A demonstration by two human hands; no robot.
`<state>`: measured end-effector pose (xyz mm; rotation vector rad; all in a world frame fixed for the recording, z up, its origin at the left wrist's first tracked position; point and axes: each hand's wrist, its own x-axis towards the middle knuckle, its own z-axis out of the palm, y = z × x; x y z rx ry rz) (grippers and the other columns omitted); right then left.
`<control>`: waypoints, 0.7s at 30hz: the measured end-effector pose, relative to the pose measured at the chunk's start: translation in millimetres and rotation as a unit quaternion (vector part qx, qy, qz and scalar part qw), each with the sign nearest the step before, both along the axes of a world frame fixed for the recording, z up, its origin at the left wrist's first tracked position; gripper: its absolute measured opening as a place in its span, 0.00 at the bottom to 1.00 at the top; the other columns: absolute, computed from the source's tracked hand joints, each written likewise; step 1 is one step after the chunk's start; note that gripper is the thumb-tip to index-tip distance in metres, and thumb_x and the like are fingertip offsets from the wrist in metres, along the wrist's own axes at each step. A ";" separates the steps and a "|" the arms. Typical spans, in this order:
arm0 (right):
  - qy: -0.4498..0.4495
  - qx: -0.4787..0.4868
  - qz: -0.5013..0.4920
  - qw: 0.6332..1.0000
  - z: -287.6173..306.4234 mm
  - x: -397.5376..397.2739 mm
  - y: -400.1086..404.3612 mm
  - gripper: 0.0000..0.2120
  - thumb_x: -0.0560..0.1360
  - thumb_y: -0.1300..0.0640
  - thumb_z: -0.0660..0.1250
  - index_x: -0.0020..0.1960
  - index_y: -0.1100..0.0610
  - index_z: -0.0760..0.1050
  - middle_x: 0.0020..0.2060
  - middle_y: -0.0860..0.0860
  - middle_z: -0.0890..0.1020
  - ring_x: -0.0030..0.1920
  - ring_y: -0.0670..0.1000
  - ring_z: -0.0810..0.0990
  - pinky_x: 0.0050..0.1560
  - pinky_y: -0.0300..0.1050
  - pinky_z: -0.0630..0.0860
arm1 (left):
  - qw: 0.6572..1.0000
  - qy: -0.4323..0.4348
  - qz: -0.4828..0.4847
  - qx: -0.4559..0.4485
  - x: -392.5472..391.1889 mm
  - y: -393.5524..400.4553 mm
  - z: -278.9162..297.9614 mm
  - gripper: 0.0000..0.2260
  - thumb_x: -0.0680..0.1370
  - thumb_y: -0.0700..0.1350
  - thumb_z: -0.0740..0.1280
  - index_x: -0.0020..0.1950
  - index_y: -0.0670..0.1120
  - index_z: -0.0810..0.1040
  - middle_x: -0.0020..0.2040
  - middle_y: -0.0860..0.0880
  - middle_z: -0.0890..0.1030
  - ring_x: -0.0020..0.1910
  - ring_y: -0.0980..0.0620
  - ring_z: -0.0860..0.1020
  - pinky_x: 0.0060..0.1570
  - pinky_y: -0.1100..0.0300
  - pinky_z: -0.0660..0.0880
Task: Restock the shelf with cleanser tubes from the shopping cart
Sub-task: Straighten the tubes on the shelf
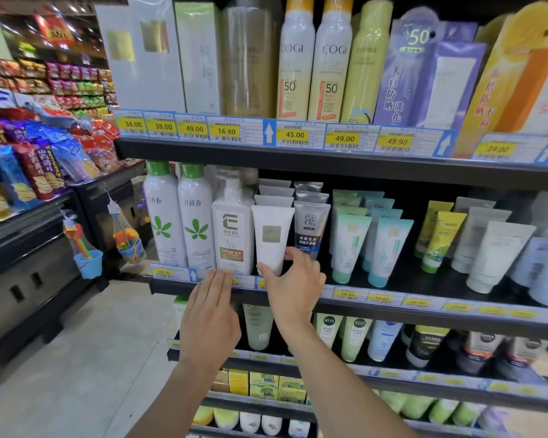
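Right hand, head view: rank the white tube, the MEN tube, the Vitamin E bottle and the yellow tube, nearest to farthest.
From the right hand:
1. White tube, at its fingers.
2. MEN tube, just right.
3. Vitamin E bottle, left of the white tube.
4. Yellow tube, far right.
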<state>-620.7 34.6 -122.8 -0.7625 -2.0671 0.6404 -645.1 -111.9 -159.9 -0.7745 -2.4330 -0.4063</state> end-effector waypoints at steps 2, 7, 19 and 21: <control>0.000 0.002 0.006 1.000 0.3 0.8 0.9 0.28 0.66 0.37 0.75 0.61 0.51 0.77 0.54 0.44 0.81 0.55 0.49 0.74 0.55 0.45 0.65 | 1.000 0.001 -0.006 0.008 0.4 1.2 -0.7 0.30 0.68 0.37 0.74 0.69 0.37 0.74 0.67 0.40 0.77 0.69 0.42 0.74 0.67 0.45 0.73; 0.044 -0.026 0.050 0.997 -4.0 9.2 6.1 0.29 0.67 0.38 0.75 0.63 0.51 0.76 0.54 0.43 0.80 0.55 0.47 0.72 0.59 0.48 0.71 | 1.000 0.017 -0.008 0.019 -1.1 1.4 -5.7 0.31 0.68 0.37 0.73 0.70 0.36 0.73 0.68 0.39 0.76 0.69 0.41 0.73 0.67 0.43 0.72; 0.102 0.072 -0.004 0.992 -35.3 66.7 52.2 0.16 0.75 0.46 0.71 0.59 0.53 0.78 0.52 0.45 0.82 0.54 0.51 0.74 0.54 0.41 0.63 | 0.999 0.044 -0.017 0.005 -7.1 1.2 -5.4 0.27 0.72 0.40 0.68 0.71 0.42 0.71 0.66 0.41 0.74 0.67 0.40 0.71 0.66 0.45 0.70; 0.104 0.076 -0.007 0.992 -49.8 80.0 55.3 0.16 0.76 0.47 0.71 0.60 0.53 0.78 0.55 0.46 0.81 0.56 0.52 0.75 0.54 0.43 0.65 | 0.999 0.050 -0.009 -0.004 -8.9 1.5 -8.9 0.26 0.74 0.42 0.68 0.72 0.42 0.70 0.66 0.42 0.73 0.68 0.41 0.70 0.67 0.46 0.69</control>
